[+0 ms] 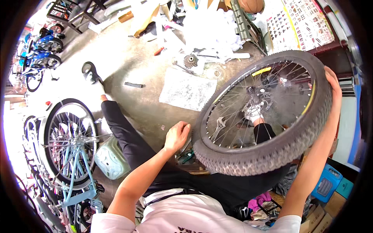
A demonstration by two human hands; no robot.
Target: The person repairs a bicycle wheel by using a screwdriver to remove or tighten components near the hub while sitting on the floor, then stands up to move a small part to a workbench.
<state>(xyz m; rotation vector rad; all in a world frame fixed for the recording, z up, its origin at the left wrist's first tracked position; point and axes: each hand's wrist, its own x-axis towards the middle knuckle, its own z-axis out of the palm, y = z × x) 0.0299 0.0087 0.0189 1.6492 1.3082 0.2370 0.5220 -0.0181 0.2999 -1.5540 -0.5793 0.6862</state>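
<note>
A bicycle wheel with a thick knobby black tyre (248, 167) leans tilted over my right leg. My right hand (333, 83) is wrapped round the far right side of the tyre, its fingers partly hidden behind the rubber. Close beside the tyre's left edge is my left hand (177, 136), its fingers curled in; whether anything is inside them is hidden. The wheel's hub (254, 95) carries a brake disc and thin spokes. Through the spokes I see an adjustable wrench (220, 125) and my right foot.
A clear plastic bag (188, 88) lies on the floor, with a cassette of sprockets (190, 60) beyond it. A light blue bicycle (79, 174) stands at left, near a pale blue rounded case (112, 158). At right are a blue plastic box (327, 182) and a board of small parts (299, 25).
</note>
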